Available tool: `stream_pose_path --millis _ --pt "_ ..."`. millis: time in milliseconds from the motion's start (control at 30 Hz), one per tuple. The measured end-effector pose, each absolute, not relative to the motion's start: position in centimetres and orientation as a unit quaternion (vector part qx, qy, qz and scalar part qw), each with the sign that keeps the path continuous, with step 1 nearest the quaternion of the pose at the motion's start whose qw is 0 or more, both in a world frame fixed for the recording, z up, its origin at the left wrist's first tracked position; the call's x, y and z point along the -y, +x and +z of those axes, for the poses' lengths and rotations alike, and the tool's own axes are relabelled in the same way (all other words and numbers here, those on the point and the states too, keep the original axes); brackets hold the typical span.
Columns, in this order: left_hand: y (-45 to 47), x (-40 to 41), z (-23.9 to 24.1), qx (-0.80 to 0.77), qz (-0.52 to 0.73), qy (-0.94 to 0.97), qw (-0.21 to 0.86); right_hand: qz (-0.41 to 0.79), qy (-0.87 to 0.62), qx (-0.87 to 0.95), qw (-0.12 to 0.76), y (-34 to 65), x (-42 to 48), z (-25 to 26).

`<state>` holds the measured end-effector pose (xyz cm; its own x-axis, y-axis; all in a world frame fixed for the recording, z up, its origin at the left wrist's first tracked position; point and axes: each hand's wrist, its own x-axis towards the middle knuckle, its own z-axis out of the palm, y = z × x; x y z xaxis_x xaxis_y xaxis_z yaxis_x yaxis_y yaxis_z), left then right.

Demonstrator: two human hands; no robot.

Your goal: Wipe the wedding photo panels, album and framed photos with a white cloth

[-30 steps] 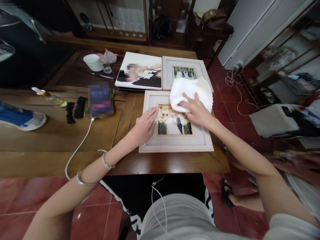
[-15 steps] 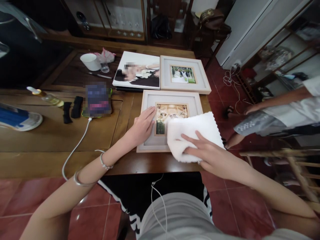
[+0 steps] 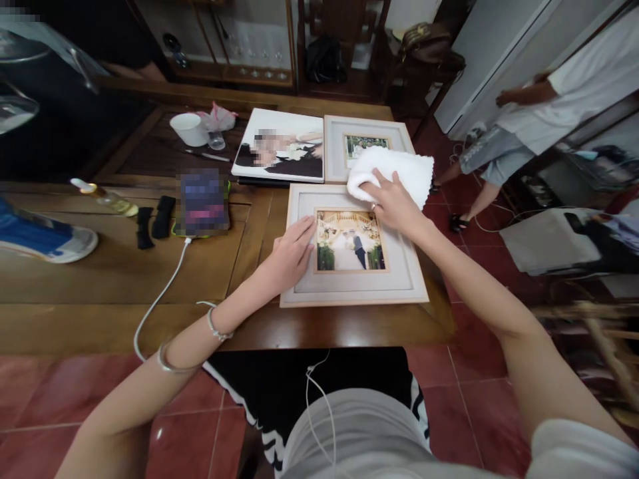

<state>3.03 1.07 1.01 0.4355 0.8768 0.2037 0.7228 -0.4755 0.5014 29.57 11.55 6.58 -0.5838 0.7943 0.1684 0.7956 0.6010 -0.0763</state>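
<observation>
A light wooden picture frame point(image 3: 349, 289) lies on the table close to me, with a wedding photo point(image 3: 352, 243) in its middle. Flat on its left side rests my left hand point(image 3: 294, 251), fingers stretched out and nothing in them. My right hand point(image 3: 394, 199) grips a white cloth point(image 3: 407, 174) at the frame's upper right corner. The cloth covers that corner and part of a second picture frame point(image 3: 333, 150) behind it. To the left of this second frame lies a white-edged photo album or panel point(image 3: 294, 123); which of the two, I cannot tell.
A phone-like device point(image 3: 202, 203) on a white cable point(image 3: 162, 289), two black strips point(image 3: 162, 216), a dropper bottle point(image 3: 107, 199) and a blue-labelled bottle point(image 3: 44, 233) lie to the left. Behind them stand a white cup point(image 3: 190, 131) and a pen point(image 3: 210, 156). Another person point(image 3: 524, 126) is at the right.
My right hand has moved the cloth away from me, off the near frame's lower right to its top edge, uncovering the photo. My left hand stays put. The other person has shifted.
</observation>
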Motion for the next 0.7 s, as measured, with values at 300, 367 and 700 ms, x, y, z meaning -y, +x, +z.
stream_pose_path --millis 300,367,700 --pt "3.1 -1.0 1.2 -0.483 0.227 0.826 0.179 0.022 -0.353 0.935 -0.014 30.2 -1.2 8.0" --pt "3.1 -0.9 1.2 -0.482 0.231 0.825 0.180 0.053 -0.349 0.935 -0.034 30.3 1.7 9.0" --pt "2.9 -1.2 0.7 -0.467 0.241 0.833 0.174 0.148 -0.346 0.925 0.048 30.6 5.0 9.3"
